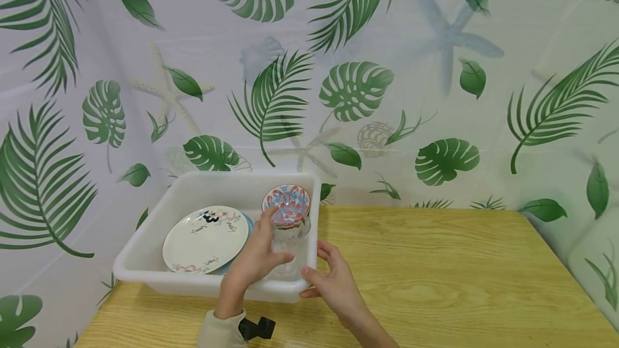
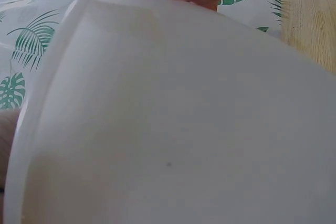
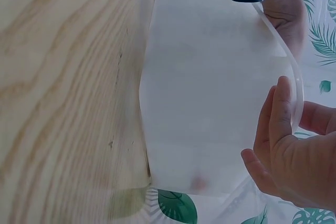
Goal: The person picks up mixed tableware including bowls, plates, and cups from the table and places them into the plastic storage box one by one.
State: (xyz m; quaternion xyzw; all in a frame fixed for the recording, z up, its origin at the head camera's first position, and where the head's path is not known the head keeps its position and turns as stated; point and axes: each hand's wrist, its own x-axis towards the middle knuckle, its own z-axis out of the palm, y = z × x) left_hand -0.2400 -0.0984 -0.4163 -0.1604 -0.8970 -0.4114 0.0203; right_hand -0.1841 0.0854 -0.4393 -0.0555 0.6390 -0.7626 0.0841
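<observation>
In the head view, my left hand (image 1: 256, 256) reaches over the front rim of a white plastic bin (image 1: 213, 281) and holds a clear glass cup (image 1: 290, 240), thumb across its near side; the other fingers are partly hidden. A small bowl (image 1: 286, 203) with a red and blue pattern lies right behind the glass. My right hand (image 1: 336, 281) grips the bin's rim near the front right corner. From the right wrist, that hand (image 3: 299, 150) shows fingers along the outer wall (image 3: 210, 87) and the thumb over the rim.
Inside the bin on the left lies a white plate (image 1: 205, 240) with printed flowers, a blue edge (image 1: 249, 222) showing from under it. The bin stands on a wood-grain table (image 1: 435, 273), close to a leaf-patterned backdrop (image 1: 387, 165). A black wrist mount (image 1: 256, 328) sits below my left sleeve.
</observation>
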